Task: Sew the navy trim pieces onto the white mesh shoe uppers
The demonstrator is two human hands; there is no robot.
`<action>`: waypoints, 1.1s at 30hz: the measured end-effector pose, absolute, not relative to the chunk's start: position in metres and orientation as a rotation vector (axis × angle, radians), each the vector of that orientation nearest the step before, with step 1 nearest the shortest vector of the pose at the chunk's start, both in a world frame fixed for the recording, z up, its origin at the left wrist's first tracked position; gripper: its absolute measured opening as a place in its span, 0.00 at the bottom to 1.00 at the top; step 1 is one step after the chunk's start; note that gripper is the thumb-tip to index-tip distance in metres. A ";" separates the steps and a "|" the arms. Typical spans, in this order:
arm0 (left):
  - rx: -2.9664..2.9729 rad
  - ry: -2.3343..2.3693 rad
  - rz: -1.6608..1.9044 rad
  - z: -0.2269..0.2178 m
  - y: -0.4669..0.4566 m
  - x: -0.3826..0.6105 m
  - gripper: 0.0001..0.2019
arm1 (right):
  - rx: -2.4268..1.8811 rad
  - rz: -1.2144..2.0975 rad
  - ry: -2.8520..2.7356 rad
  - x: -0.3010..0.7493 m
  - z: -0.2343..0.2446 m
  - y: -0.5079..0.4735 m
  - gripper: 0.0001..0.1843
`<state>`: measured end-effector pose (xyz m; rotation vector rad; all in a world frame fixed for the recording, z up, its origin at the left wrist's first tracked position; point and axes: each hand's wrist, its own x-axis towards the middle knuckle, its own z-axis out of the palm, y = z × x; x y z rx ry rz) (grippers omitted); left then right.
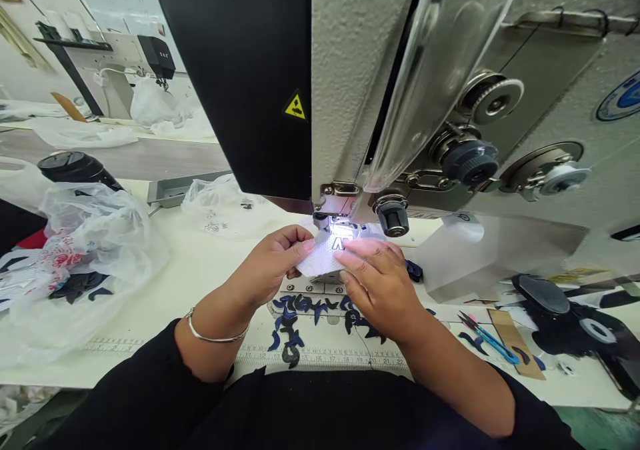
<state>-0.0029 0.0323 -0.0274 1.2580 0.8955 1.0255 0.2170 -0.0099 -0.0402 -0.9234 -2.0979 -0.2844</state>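
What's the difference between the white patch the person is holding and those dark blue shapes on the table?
The white mesh patch is a single broad piece; the dark blue cut-out shapes are many small curved ones. The left hand and right hand hold the patch up, while the shapes lie flat. Both look like cloth.

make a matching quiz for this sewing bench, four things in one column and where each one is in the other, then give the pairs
Things
1. blue snips
2. white mesh patch
3. bangle
4. warning sticker

Places
a. held between the left hand and the right hand
b. on the black panel of the sewing machine
c. on the table, right of the right hand
d. around the left wrist

Pairs: 1-c, 2-a, 3-d, 4-b
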 end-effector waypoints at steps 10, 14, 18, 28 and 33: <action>1.025 0.900 1.426 -0.041 0.049 -0.002 0.09 | -0.970 -0.337 -2.063 0.221 -0.053 0.008 0.21; 1.121 1.169 1.409 -0.065 0.046 -0.021 0.07 | -0.886 -0.384 -1.980 0.223 -0.056 0.003 0.22; 1.721 1.634 0.847 -0.093 0.042 -0.035 0.09 | -0.633 -0.294 -1.989 0.224 -0.055 -0.006 0.23; 2.130 1.676 0.537 -0.103 0.038 -0.026 0.07 | -0.571 -0.034 -2.149 0.208 -0.065 -0.011 0.18; 2.209 1.289 0.450 -0.060 0.003 -0.021 0.03 | -0.843 0.192 -2.333 0.195 -0.073 -0.013 0.11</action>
